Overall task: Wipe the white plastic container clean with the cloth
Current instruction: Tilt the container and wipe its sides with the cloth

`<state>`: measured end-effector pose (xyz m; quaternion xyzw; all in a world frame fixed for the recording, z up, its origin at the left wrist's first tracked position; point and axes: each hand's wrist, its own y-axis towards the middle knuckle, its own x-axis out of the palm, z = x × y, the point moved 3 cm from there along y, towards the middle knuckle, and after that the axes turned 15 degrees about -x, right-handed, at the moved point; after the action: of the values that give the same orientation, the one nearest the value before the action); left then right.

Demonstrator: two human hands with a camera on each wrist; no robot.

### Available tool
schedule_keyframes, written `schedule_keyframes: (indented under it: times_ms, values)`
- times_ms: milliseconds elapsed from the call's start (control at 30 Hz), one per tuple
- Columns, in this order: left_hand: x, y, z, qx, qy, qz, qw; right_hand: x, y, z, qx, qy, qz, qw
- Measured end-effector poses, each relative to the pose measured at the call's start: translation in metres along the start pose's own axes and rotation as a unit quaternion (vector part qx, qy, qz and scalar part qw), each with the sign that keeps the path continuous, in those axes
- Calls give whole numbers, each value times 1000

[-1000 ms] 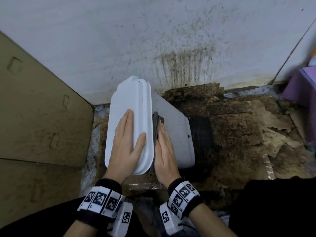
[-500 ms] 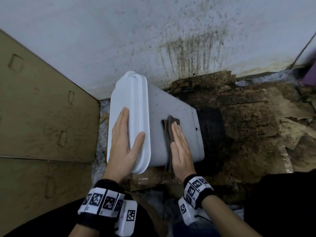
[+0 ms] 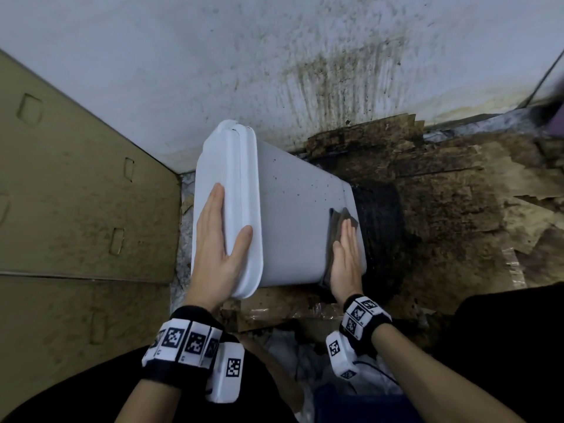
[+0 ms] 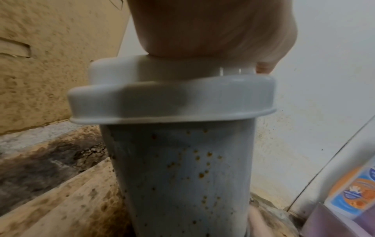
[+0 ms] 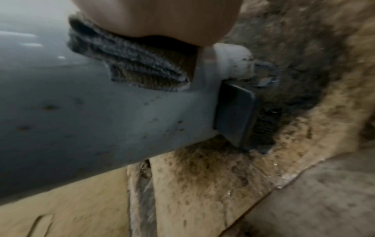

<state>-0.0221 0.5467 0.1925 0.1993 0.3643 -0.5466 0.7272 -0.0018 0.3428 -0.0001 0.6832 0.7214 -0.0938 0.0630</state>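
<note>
the white plastic container [image 3: 293, 221] is seen lying tilted at the centre of the head view, lid end toward 9 o'clock, base toward 3 o'clock, over soiled cardboard [image 3: 442, 215] on the floor. the left hand [image 3: 218, 248] is laid flat on the lid [image 3: 225, 184], fingers [image 3: 213, 206] straight, thumb over the lid rim; nothing is gripped. the right hand [image 3: 346, 254] is pressed flat, fingers extended, on the cloth [image 3: 337, 224], which is held against the container wall near the base, at about 4 o'clock of the body. in the right wrist view the cloth [image 5: 131, 64] appears as a folded, ribbed grey pad under the palm.

handling, as judged: the container looks stiff, smooth-walled, probably light and likely to slide or roll under wiping pressure, so bracing at the lid end seems sensible; the rim offers the best hold. brown specks [image 4: 201, 174] are noted on the wall, so wiping is judged incomplete. the cloth is soft and is expected to conform to the curved corner.

surroundings: a stained white wall [image 3: 335, 71] at 12 o'clock, with dark drip marks; a flattened cardboard panel [image 3: 76, 193] at 9 o'clock; a dark patch [image 3: 381, 233] beside the base.
</note>
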Motion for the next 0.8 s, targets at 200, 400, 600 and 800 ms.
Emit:
schedule_keyframes:
  times_ms: [200, 400, 600, 800]
  values:
    - [-1, 1, -5, -2, -6, 1, 1000, 29, -13, -80, -130, -43, -51, 989]
    - [0, 2, -3, 10, 10, 6, 1000, 43, -22, -128, -224, -38, -70, 971]
    - [0, 2, -2, 14, 5, 3, 1000, 24, -21, -80, -260, -77, -45, 961]
    - [-4, 1, -5, -11, -34, -3, 999, 4, -25, -2, -110, -61, 4, 992]
